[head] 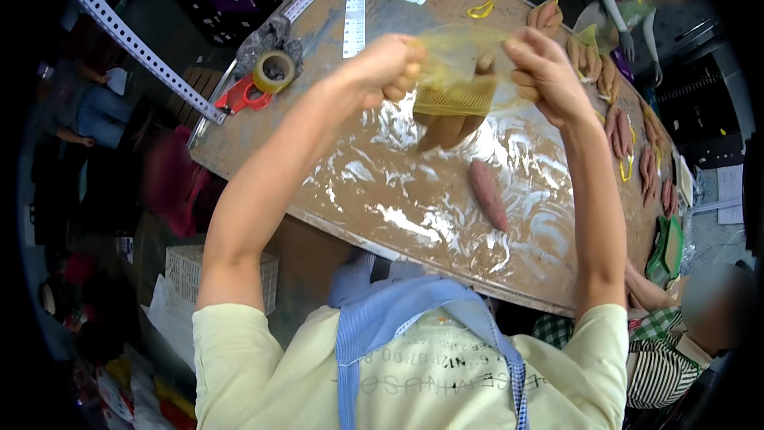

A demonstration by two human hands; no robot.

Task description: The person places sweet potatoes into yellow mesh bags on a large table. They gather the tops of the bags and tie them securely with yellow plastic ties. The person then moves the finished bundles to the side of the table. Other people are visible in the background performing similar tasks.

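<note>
A yellow mesh bag [456, 95] is stretched between my two raised hands above the table. My left hand [394, 68] grips one side of its top, and my right hand [540, 71] grips the other; both are slightly blurred. Several sweet potatoes [447, 131] show in or behind the lower part of the net; whether all are inside, I cannot tell. One reddish sweet potato [488, 196] lies loose on the wet, shiny tabletop, below the bag and nearer my body.
On the metal-edged table [382, 191] are a red tape dispenser [243, 95] with a tape roll [274, 71], label strips [354, 9], a yellow net tie [481, 6] and bagged sweet potatoes [585, 58]. A green tray [665, 251] sits right. Co-workers [662, 358] are nearby.
</note>
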